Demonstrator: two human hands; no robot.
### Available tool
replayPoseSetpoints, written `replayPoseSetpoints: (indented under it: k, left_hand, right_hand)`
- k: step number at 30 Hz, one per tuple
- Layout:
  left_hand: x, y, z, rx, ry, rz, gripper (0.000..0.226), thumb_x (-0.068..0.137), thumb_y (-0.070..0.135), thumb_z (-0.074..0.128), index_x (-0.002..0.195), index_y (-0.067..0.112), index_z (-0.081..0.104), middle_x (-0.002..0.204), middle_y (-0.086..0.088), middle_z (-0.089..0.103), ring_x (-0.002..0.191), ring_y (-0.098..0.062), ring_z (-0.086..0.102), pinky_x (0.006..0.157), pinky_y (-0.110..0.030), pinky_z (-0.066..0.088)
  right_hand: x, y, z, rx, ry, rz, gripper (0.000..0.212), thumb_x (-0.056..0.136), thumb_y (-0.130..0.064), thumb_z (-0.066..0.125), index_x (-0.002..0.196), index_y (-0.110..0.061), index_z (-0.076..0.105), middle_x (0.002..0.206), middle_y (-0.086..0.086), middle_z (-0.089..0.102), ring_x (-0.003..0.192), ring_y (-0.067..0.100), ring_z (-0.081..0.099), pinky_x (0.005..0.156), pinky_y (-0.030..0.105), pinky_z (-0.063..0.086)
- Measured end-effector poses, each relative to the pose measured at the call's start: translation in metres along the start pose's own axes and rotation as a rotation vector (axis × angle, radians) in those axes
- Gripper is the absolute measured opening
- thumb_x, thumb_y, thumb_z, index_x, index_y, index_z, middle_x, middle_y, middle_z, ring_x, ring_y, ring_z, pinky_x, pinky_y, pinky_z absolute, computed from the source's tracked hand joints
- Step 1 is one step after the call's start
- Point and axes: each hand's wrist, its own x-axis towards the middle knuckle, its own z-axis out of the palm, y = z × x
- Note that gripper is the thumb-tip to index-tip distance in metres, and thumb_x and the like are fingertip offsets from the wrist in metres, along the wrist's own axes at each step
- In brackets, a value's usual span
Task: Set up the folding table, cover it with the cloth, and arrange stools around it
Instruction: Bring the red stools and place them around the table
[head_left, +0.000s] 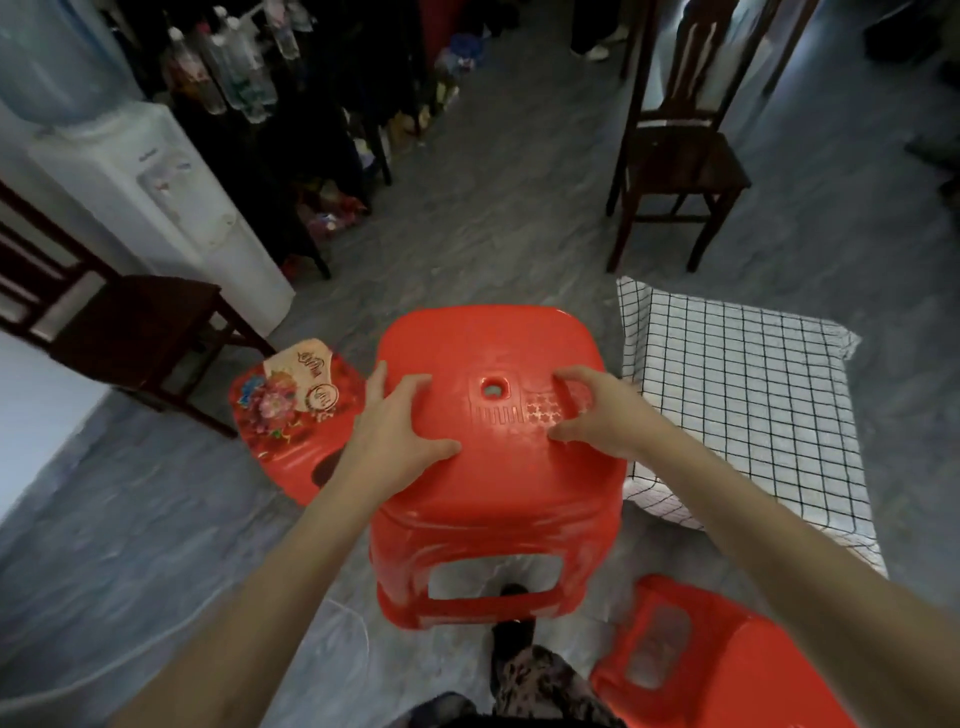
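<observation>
Both hands are spread over the seat of a red plastic stool (498, 441), seemingly a nested stack, just left of the checked-cloth-covered table (743, 395). The left hand (400, 431) and the right hand (597, 410) have fingers splayed, tips pressing, probably to steady it; neither closes round anything. A flower-printed stool (291, 415) stands left, another red stool (701, 665) lower right. No containers are involved.

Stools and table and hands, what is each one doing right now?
middle stool: upright, stacked on another, both hands on its seat
left hand: fingers spread, resting on the seat
right hand: fingers curled, touching the seat
flowered stool: upright on the floor
near stool: beside the table, blurred
table: covered with checked cloth
</observation>
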Motion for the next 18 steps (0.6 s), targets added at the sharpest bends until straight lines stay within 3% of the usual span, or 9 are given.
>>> replayPoseSetpoints:
  k: [3,8,14,18]
  left_hand:
    - [0.034,0.008,0.008,0.010,-0.004,0.017,0.084,0.067,0.032,0.086,0.139,0.028,0.044,0.160,-0.015,0.006,0.149,-0.025,0.011,0.116,-0.039,0.021]
    - [0.088,0.014,0.013,-0.027,0.003,-0.034,0.097,0.071,0.030,0.084,0.149,0.029,0.027,0.160,-0.013,-0.012,0.144,-0.036,0.022,0.114,-0.037,0.026]
    - [0.165,0.003,0.024,-0.036,-0.089,-0.014,0.088,0.071,0.030,0.083,0.145,0.027,0.036,0.158,-0.027,0.002,0.147,-0.037,0.015,0.116,-0.036,0.022]
    - [0.229,-0.013,0.034,-0.050,-0.176,-0.027,0.088,0.071,0.035,0.082,0.145,0.026,0.035,0.154,-0.029,0.017,0.141,-0.042,0.026,0.114,-0.040,0.027]
  right_hand:
    - [0.031,0.005,-0.011,0.024,0.004,0.039,0.087,0.066,-0.040,0.084,0.140,-0.045,0.039,0.141,0.009,0.042,0.118,0.027,0.052,0.093,0.034,0.043]
    - [0.075,0.006,-0.020,0.089,0.040,0.082,0.086,0.062,-0.043,0.085,0.137,-0.045,0.043,0.136,0.009,0.046,0.115,0.025,0.053,0.091,0.032,0.043]
    - [0.127,0.006,-0.020,0.102,0.022,0.160,0.089,0.061,-0.051,0.081,0.139,-0.046,0.039,0.135,0.010,0.044,0.118,0.026,0.050,0.096,0.036,0.043]
    - [0.167,0.002,-0.014,0.095,0.028,0.234,0.100,0.053,-0.062,0.077,0.142,-0.042,0.036,0.134,0.009,0.048,0.124,0.025,0.045,0.103,0.041,0.043]
